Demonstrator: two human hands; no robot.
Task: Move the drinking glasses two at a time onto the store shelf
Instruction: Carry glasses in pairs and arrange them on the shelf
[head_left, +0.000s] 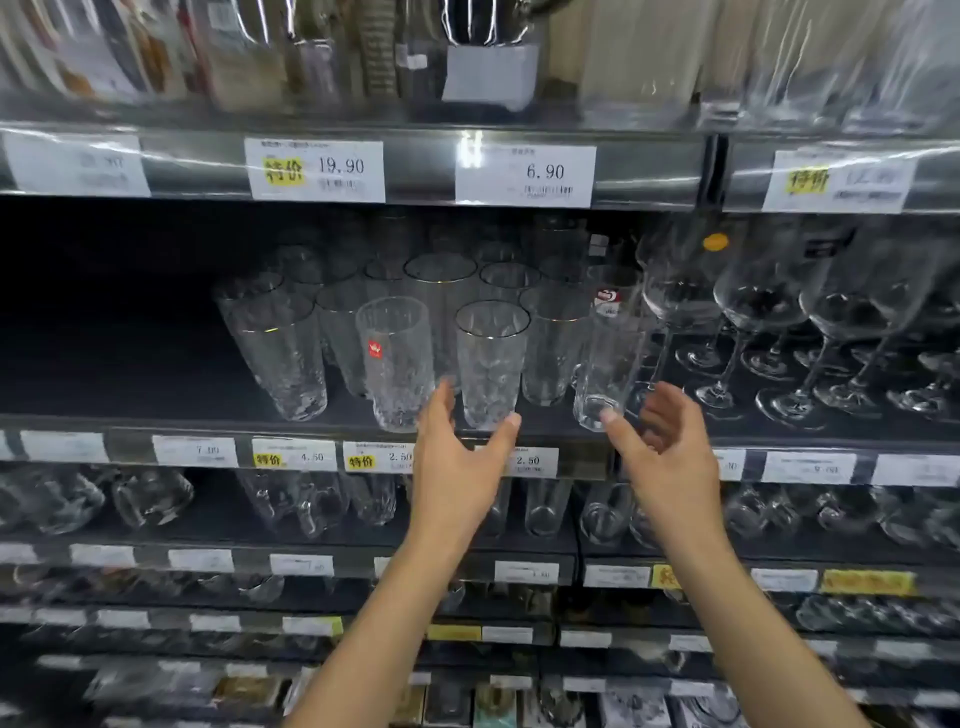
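Two bare forearms reach up from the lower edge towards a store shelf of glassware. Left hand is released, with fingers and thumb spread in a loose cup and nothing in it. The base of a gold-rimmed tumbler stands on the shelf just above the gap between thumb and fingers. Right hand is likewise released and empty, its thumb tip at the foot of a plain glass; whether they touch cannot be told. A red-stickered tumbler stands just left of the left hand's fingers. Price labels line the shelf edge. Behind stand more tumblers, with wine glasses to the right.
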